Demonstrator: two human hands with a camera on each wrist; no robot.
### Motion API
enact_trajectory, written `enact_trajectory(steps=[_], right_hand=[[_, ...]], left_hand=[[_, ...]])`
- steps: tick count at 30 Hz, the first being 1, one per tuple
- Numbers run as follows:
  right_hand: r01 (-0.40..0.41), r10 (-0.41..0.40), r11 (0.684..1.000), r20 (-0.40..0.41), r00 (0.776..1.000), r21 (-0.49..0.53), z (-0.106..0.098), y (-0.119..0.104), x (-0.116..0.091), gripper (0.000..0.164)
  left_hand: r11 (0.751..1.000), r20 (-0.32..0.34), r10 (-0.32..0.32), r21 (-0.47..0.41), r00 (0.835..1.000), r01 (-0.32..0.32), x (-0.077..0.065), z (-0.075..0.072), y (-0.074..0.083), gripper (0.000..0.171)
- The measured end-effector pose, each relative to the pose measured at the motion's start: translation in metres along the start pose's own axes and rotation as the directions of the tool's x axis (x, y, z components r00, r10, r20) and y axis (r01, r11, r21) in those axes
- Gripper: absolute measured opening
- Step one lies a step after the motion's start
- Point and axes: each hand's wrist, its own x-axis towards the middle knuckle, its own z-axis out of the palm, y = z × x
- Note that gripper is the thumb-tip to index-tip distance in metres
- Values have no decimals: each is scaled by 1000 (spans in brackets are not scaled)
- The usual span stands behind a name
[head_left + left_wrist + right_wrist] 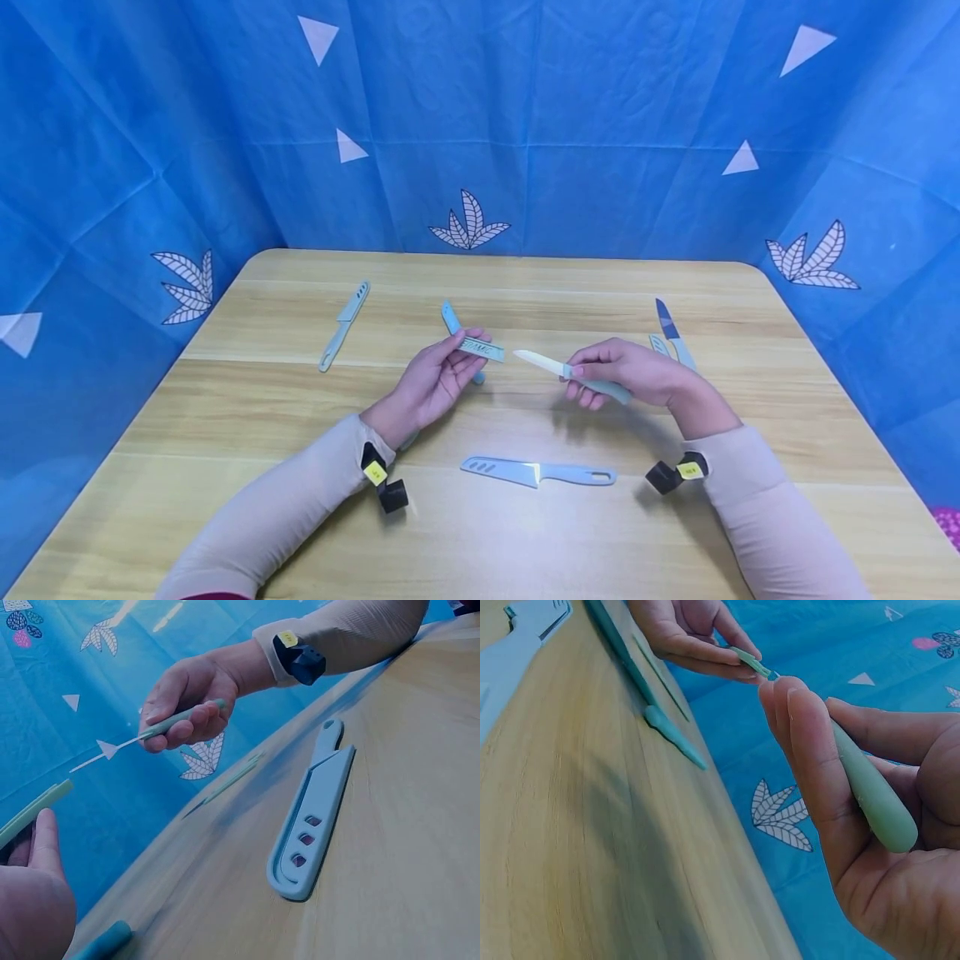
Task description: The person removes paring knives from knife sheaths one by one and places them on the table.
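My left hand (pixel 438 379) pinches a pale green knife sheath (pixel 482 349) between thumb and fingers, above the table. Facing it, my right hand (pixel 618 371) grips a small knife (pixel 542 362) by its pale green handle (pixel 877 799). The bare blade points left at the sheath's near end, with a small gap between the two in the head view. Below the left hand lies a blue knife (pixel 451 317), partly hidden by that hand. A light blue sheathed knife (pixel 537 472) lies on the table in front of both hands.
The wooden table (pixel 270 467) bears another sheathed knife (pixel 345 326) at the back left. At the back right lie an unsheathed knife with a dark blade (pixel 667 319) and a sheath (pixel 658 344), close to my right wrist. Blue cloth (pixel 600 100) hangs behind the table.
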Motion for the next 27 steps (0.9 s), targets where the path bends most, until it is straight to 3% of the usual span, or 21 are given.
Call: enact_trajectory(steps=[6,11,17,27], right_hand=[[6,-6,1000,-4,1000,9,1,-1,-3,30],[-20,20,1000,-41,999,11,1,-4,-6,39],[-44,40,998,-96,995,-37,-3,-7,-12,39],[-75,60,993,-149,987,-95,-11,-12,-18,32]], left_hand=[[1000,6,-17,9,1000,17,0,0,2,23],[999,-37,-29,34,999,30,0,0,4,24],[997,-75,-36,70,997,42,0,2,6,26],[982,-58,-63,174,996,72,4,8,12,28]])
